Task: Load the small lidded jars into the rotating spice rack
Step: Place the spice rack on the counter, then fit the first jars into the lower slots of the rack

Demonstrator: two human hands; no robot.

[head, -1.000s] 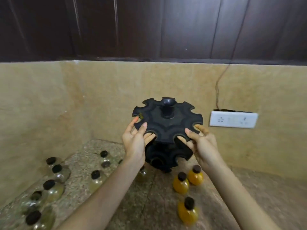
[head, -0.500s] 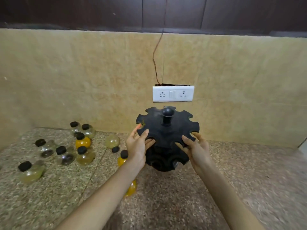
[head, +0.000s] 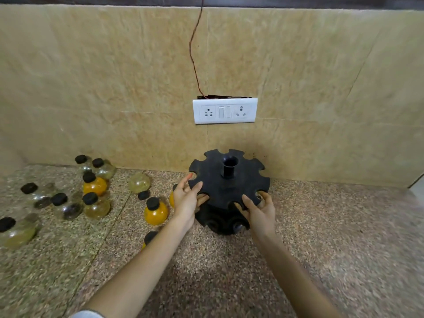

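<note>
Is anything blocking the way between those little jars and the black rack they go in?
Nothing solid: bare countertop lies between the jars and the spice rack. Only the left hand holding the rack's edge sits on that side.

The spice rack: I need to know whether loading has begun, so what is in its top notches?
No jars: the spice rack shows open notches, with both hands' fingers hooked in two front ones. The lower tier is mostly hidden beneath.

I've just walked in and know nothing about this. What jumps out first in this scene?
A black notched spice rack stands at the centre of the speckled counter, gripped by the left hand and right hand on its rim. To its left, small black-lidded jars are scattered. A white socket plate sits on the wall above.
</note>
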